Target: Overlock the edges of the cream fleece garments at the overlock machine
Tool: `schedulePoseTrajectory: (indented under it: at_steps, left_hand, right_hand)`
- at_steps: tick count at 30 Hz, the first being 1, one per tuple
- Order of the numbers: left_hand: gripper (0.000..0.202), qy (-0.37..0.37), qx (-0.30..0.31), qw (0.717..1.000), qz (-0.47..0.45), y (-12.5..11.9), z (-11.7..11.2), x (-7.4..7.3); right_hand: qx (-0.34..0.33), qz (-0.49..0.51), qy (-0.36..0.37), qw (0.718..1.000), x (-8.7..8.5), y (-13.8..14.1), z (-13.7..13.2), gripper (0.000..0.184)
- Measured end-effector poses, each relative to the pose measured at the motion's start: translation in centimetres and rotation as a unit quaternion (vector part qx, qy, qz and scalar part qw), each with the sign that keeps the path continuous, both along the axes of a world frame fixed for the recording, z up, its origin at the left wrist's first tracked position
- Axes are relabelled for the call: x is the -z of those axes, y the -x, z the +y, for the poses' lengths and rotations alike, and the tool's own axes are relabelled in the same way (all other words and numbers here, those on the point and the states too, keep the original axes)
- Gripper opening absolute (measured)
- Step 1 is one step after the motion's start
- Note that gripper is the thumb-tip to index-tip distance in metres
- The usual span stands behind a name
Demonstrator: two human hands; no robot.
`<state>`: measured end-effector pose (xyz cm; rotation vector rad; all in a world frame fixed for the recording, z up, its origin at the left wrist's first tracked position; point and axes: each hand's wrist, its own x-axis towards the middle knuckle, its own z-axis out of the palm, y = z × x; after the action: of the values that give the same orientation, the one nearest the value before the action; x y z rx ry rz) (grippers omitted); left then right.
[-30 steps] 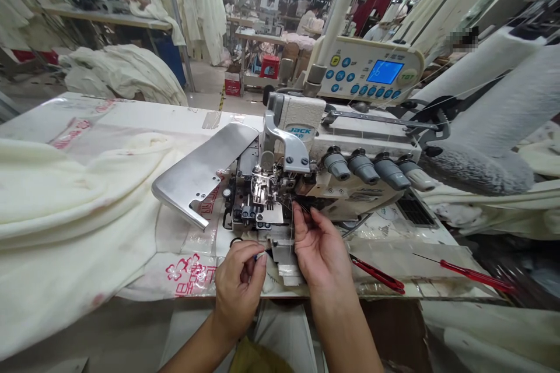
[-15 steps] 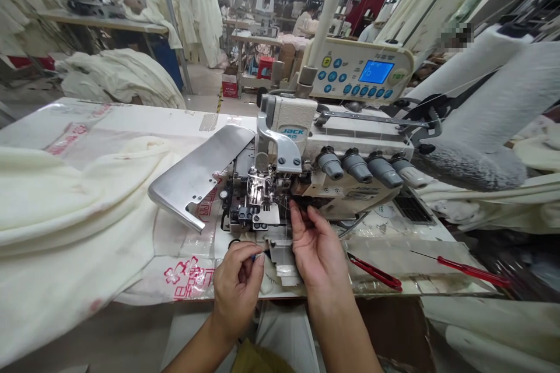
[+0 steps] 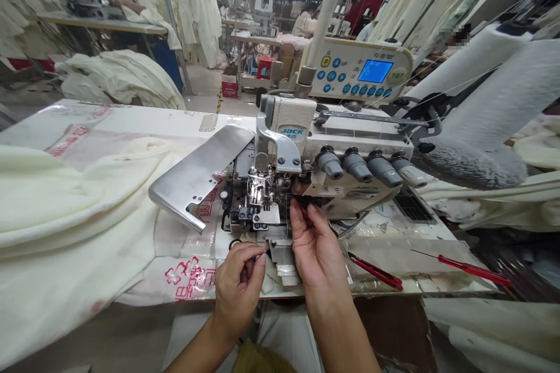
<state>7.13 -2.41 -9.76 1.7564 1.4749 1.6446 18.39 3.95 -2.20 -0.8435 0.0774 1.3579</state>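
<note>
A white overlock sewing machine stands mid-table with its metal cover plate swung open to the left. My right hand reaches into the open looper area just right of the presser foot, its fingertips pinched on a thin thread. My left hand is closed at the table's front edge, pinching a small dark tool, perhaps tweezers, that points toward the machine. Four grey tension knobs sit on the machine's front.
Cream fabric is piled on the left of the table. Red-handled snips and a red-handled screwdriver lie at the right. A control panel rises behind the machine; large white thread cones are at right. Another person works far left.
My right hand's fingers have crept slightly further up into the looper area. My left hand stays where it was, still pinching the small tool.
</note>
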Motion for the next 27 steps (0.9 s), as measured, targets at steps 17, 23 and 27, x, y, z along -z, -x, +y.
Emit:
schedulePoseTrajectory:
  at_steps: [17, 23, 27]
  left_hand:
    - [0.021, -0.039, 0.096, 0.994, 0.039, 2.3, -1.6, -4.0]
    - [0.01, -0.043, 0.058, 0.986, 0.15, 7.7, 2.8, -13.3]
    - [0.01, 0.176, 0.156, 0.956, 0.177, 9.0, 10.1, -15.5]
  right_hand:
    - [0.009, -0.054, -0.003, 0.998, -0.6, 0.7, -0.9, 0.033]
    - [0.025, -0.07, 0.01, 0.997, -1.1, 1.8, -1.0, 0.031]
    - [0.035, -0.053, 0.043, 0.997, -1.6, 2.9, -0.7, 0.023]
